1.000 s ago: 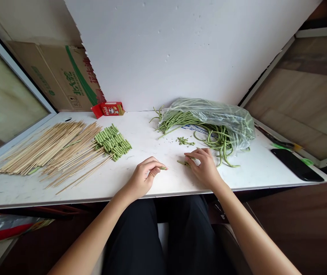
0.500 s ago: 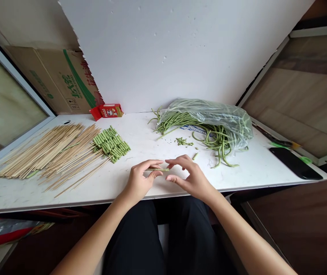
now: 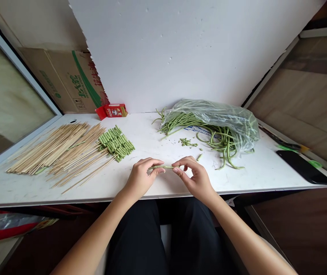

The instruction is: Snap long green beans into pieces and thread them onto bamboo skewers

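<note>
Between my two hands lies a piece of green long bean (image 3: 168, 167), held level just above the table's front part. My left hand (image 3: 140, 176) is closed around its left end, with part of the bean hidden by the fingers. The thumb and forefinger of my right hand (image 3: 195, 176) pinch its right end. To the left, cut bean pieces (image 3: 116, 143) sit in rows on the tips of bamboo skewers. Many bare skewers (image 3: 51, 149) lie beside them. Small bean scraps (image 3: 188, 142) are scattered beyond my right hand.
A clear plastic bag (image 3: 223, 110) of long beans (image 3: 226, 143) lies at the back right. A black phone (image 3: 303, 167) rests near the right edge, with a dark-handled tool (image 3: 280, 140) behind it. A red box (image 3: 116, 110) stands before a cardboard carton (image 3: 68, 82) and white board (image 3: 180, 49).
My right thumb and forefinger have closed on the bean's right end, and more of the bean now shows between my hands. The view has shifted slightly left.
</note>
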A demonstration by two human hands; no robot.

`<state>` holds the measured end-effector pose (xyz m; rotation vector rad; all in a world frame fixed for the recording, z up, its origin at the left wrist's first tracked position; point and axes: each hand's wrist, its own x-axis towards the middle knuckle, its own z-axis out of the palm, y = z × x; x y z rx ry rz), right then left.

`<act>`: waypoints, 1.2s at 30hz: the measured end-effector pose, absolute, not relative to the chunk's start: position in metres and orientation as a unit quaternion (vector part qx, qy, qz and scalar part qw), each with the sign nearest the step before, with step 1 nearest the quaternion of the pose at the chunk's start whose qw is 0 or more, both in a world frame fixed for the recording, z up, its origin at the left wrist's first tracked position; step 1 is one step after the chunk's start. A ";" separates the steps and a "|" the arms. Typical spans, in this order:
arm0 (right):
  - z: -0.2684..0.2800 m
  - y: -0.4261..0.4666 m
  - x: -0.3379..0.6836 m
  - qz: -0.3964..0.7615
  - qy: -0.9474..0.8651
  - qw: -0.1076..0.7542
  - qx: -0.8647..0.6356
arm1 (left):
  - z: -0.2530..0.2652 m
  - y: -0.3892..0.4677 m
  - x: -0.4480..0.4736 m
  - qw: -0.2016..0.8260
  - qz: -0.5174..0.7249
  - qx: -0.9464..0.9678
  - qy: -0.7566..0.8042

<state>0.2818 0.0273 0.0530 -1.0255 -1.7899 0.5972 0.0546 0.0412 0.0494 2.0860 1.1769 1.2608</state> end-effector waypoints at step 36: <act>0.066 0.009 0.274 0.054 -0.808 0.429 -0.401 | 0.045 0.036 0.073 0.479 0.400 0.636 0.454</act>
